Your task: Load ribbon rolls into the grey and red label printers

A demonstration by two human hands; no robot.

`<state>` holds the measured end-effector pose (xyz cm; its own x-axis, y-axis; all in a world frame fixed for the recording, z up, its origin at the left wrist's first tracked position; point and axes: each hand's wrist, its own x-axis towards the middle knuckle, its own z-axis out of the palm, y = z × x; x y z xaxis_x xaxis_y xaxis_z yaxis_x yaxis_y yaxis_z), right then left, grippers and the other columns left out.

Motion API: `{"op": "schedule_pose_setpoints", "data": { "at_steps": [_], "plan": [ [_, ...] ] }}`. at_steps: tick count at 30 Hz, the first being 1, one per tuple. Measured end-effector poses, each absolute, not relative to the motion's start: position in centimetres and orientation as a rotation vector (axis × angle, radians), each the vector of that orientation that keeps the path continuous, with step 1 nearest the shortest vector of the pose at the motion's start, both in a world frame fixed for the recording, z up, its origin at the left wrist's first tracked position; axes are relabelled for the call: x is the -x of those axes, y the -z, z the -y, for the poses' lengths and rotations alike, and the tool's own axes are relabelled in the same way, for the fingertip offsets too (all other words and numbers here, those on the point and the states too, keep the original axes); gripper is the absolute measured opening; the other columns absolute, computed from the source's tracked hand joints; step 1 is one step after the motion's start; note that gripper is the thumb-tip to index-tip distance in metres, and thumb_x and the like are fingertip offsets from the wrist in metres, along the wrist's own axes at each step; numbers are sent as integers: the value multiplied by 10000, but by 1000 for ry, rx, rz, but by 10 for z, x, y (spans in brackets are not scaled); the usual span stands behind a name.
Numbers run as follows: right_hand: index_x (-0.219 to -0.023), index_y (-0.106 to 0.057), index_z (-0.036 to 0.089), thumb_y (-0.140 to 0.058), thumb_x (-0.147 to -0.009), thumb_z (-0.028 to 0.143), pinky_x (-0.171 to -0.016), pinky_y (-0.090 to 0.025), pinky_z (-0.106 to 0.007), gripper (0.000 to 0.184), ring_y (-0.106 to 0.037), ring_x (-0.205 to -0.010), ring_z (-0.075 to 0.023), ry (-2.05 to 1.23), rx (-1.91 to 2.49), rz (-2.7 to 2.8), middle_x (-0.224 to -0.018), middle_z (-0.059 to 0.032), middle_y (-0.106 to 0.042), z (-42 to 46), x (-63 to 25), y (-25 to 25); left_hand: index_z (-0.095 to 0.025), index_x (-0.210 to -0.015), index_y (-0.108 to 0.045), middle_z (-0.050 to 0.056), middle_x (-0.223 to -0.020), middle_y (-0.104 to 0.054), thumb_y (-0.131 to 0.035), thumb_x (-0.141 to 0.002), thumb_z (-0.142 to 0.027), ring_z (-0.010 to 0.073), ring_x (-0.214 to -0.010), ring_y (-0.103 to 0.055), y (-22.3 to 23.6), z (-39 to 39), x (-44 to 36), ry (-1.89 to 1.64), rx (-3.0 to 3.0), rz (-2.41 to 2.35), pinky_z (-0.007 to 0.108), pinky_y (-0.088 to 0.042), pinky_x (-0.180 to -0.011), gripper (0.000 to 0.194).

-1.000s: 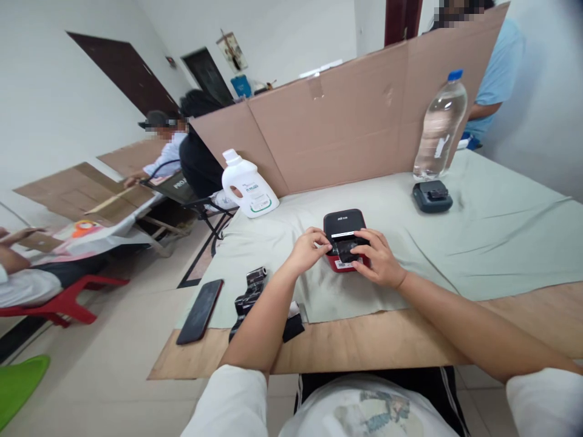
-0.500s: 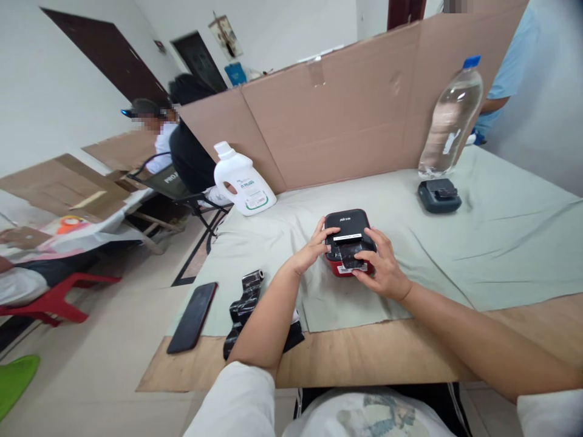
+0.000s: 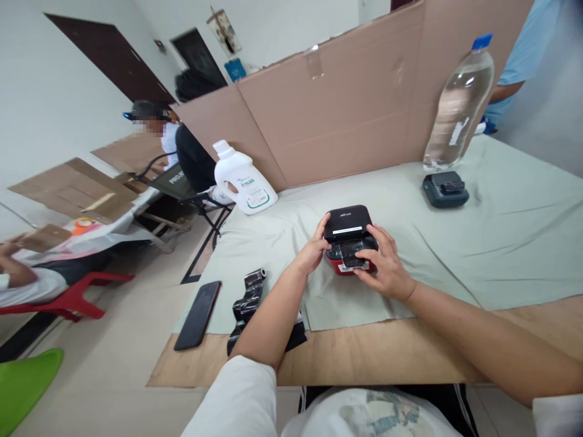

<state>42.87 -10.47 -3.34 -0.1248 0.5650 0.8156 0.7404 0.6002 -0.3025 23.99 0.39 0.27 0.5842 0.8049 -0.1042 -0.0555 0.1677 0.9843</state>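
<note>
A small red and black label printer (image 3: 348, 215) sits on the cloth in front of me. Its black lid is tilted up a little at the front, and a white strip shows along the lid's edge. Out of the front slot hangs a piece of shiny black label strip (image 3: 351, 255). My left hand (image 3: 314, 247) grips the printer's left side, fingers at the lid and thumb lower down. On the right side, my right hand (image 3: 385, 260) holds the printer, one finger at the lid's corner, another on the black strip and the thumb below.
Curled black label rolls (image 3: 248, 297) and a phone (image 3: 198, 315) lie at left. A white jug (image 3: 246, 182) stands before the cardboard partition (image 3: 337, 115). A water bottle (image 3: 460, 109) and a dark green device (image 3: 445, 189) are at right. Other people sit beyond.
My left hand has gone from the black strip to the printer's left side and lid. The lid has tilted upward. My right hand stays at the right side and strip.
</note>
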Motion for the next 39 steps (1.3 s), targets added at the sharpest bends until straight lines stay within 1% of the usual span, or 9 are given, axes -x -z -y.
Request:
{"op": "schedule_pose_setpoints", "data": {
  "at_steps": [6, 12, 18, 20, 25, 29, 32, 35, 39],
  "plan": [
    [-1085, -581, 192, -648, -814, 266, -1089, -391, -578, 290, -346, -1382, -368, 223, 1037, 1857, -1442, -157, -418, 104, -432, 34, -400, -1519, -191, -51, -1573, -300, -561, -549, -115, 227, -1379, -363, 3, -2, -238, -818, -1222, -689, 349, -384, -1068, 1077],
    [-1151, -549, 202, -620, -840, 280, -1064, -423, -561, 328, -417, -1334, -336, 249, 1029, 1880, -1308, -153, -534, 99, -435, 37, -233, -1454, -384, 67, -1374, -556, -599, -642, -220, 269, -1226, -527, 7, 0, -233, -706, -1236, -725, 417, -399, -1045, 840],
    [-1162, -546, 188, -615, -856, 290, -1066, -424, -554, 330, -404, -1340, -337, 269, 1035, 1895, -1317, -160, -527, 100, -436, 37, -222, -1254, -606, 79, -1452, -478, -585, -748, -274, 280, -1388, -379, -32, -11, -228, -559, -1834, -1083, 432, -300, -1152, 508],
    [-1160, -550, 193, -600, -868, 300, -1071, -420, -552, 315, -403, -1344, -331, 254, 1044, 1892, -1323, -154, -526, 100, -435, 37, -207, -1205, -630, 83, -1393, -540, -545, -821, -291, 253, -1331, -450, -51, -16, -236, -496, -2088, -1170, 408, -324, -1143, 403],
    [-1190, -540, 185, -583, -885, 330, -1077, -411, -560, 341, -402, -1346, -333, 245, 1025, 1883, -1330, -168, -521, 101, -435, 38, -210, -1288, -570, 52, -1282, -642, -501, -862, -202, 200, -1166, -593, -73, -24, -279, -126, -2586, -1097, 328, -433, -1036, 432],
    [-1341, -423, 176, -593, -875, 377, -1068, -415, -578, 535, -411, -1334, -335, 220, 978, 1861, -1391, -192, -464, 99, -442, 38, -224, -1210, -636, 92, -1236, -666, -606, -809, -282, 293, -1207, -560, -67, -30, -313, 405, -2811, -1176, 449, -367, -1071, 406],
    [-1372, -390, 184, -590, -875, 393, -1051, -426, -578, 576, -433, -1298, -336, 228, 993, 1831, -1379, -188, -460, 96, -450, 38, -208, -1056, -706, 107, -1084, -716, -645, -776, -376, 324, -1104, -608, -61, -34, -324, 593, -2785, -1282, 509, -340, -1061, 332],
    [-1362, -407, 179, -583, -876, 424, -1028, -435, -582, 572, -454, -1259, -342, 229, 1018, 1816, -1353, -192, -465, 92, -456, 40, -210, -1029, -706, 76, -1003, -733, -668, -751, -413, 292, -1027, -638, -53, -36, -321, 457, -2743, -1310, 491, -336, -1067, 346],
    [-1376, -398, 173, -592, -870, 443, -1022, -440, -567, 606, -454, -1258, -339, 201, 1011, 1827, -1360, -195, -458, 90, -460, 43, -186, -1026, -675, 62, -1007, -717, -722, -676, -290, 245, -980, -641, -50, -36, -301, -130, -2492, -1226, 415, -425, -987, 368]
  ]
}}
